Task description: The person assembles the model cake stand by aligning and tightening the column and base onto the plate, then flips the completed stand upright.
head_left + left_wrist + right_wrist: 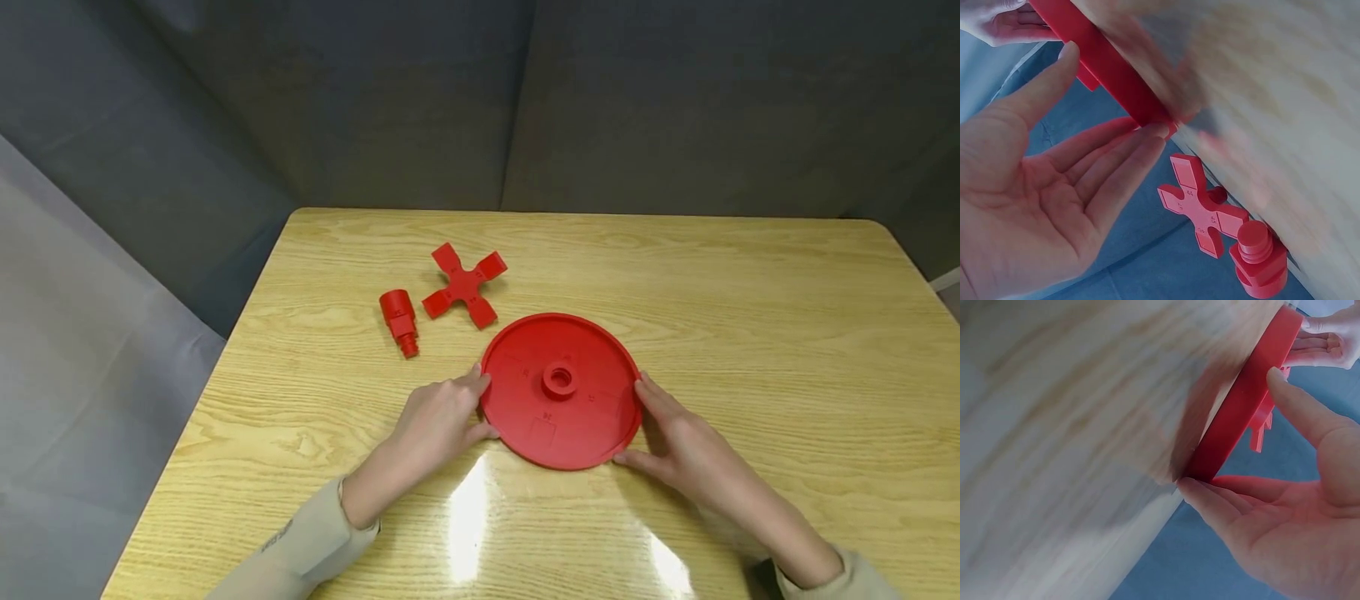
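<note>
A round red disc [592, 417] has a raised rim and a hollow hub in its middle. It lies face up at or just above the tabletop. On its left side, my left hand [442, 417] holds the rim with thumb and fingertips. My right hand [686, 450] holds the opposite side, the thumb near the front edge and the fingers farther back. The right wrist view shows that thumb and those fingertips against the rim of the disc [1241, 400]. Beyond the left hand are a flat red cross-shaped piece [464, 286] and a stepped red plug-like piece [398, 320].
The wooden table [750, 333] has its back edge along a dark cloth [637, 108]. A lighter grey cloth [82, 400] hangs on the left. The two smaller red pieces lie close together, left of and behind the disc.
</note>
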The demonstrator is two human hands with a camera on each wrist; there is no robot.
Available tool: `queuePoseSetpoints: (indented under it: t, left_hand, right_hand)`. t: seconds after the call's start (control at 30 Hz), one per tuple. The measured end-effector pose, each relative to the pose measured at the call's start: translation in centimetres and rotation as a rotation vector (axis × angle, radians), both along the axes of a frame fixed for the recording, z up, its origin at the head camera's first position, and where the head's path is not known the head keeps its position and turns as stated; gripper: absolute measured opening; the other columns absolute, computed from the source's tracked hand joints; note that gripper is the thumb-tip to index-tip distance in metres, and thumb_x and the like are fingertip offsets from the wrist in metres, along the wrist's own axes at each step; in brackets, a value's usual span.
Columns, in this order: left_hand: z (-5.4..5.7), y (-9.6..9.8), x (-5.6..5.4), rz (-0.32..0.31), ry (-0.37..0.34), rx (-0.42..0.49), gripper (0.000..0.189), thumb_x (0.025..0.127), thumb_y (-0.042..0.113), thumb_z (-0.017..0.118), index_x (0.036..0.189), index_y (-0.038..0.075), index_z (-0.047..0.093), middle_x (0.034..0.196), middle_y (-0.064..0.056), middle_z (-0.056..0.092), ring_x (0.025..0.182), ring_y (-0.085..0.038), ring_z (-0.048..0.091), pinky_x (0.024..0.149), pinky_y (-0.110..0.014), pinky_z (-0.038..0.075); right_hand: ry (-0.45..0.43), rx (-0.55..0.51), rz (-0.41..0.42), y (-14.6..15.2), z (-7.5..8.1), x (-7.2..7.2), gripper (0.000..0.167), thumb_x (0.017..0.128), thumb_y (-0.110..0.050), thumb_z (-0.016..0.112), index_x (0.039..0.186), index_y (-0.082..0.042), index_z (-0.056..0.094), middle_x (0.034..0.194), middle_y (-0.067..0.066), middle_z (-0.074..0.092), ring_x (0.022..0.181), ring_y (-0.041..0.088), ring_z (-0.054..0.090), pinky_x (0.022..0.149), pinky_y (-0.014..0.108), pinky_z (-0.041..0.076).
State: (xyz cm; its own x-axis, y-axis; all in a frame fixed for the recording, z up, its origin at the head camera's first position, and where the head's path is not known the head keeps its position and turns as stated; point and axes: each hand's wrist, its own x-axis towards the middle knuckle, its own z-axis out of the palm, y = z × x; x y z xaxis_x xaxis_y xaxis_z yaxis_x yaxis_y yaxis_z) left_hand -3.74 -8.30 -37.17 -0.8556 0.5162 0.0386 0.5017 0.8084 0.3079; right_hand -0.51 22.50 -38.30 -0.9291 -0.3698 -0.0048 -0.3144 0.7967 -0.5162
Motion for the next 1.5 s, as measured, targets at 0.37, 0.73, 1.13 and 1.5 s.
queuePoseSetpoints:
  t: [0.37,0.73,1.13,1.5]
  left_hand:
    - [0.0,0.1,-0.1,0.016,-0.041,-0.007,0.072,0.077,0.038,0.083,0.133,-0.001,0.059,0.137,-0.018,0.054,0.046,-0.007,0.041,0.040,-0.018,0.033]
    - [-0.4,-1.5,0.1,-0.041,-0.113,0.050,0.075,0.084,0.033,0.079,0.143,0.000,0.047,0.148,-0.015,0.044,0.116,-0.029,0.061,0.083,-0.034,0.056]
    - [1.0,-4.4,-0.8,0.098,-0.036,0.212,0.059,0.092,0.025,0.072,0.139,-0.003,0.050,0.142,-0.018,0.051,0.128,-0.030,0.051,0.100,-0.043,0.047]
    - [2.9,-10.0,-6.0,0.470,0.028,0.249,0.048,0.098,0.026,0.062,0.130,-0.010,0.057,0.122,-0.027,0.063,0.095,-0.039,0.067,0.071,-0.046,0.056]
  right_hand:
    - [-0.018,0.028,-0.020,-0.1,0.1,0.1,0.092,0.079,-0.032,0.083,0.144,0.014,0.036,0.150,0.032,0.031,0.131,0.051,0.039,0.097,0.063,0.041]
    - [-0.022,0.044,-0.037,-0.5,0.2,0.3,0.096,0.080,-0.039,0.082,0.145,0.013,0.035,0.152,0.031,0.029,0.132,0.050,0.037,0.096,0.062,0.042]
    - [-0.025,0.054,-0.051,-0.4,0.0,0.4,0.095,0.079,-0.037,0.082,0.144,0.013,0.035,0.152,0.030,0.028,0.131,0.051,0.038,0.095,0.062,0.043]
    - [-0.025,0.063,-0.048,-0.4,0.1,0.3,0.095,0.080,-0.039,0.081,0.145,0.013,0.034,0.153,0.029,0.028,0.131,0.051,0.038,0.095,0.062,0.043]
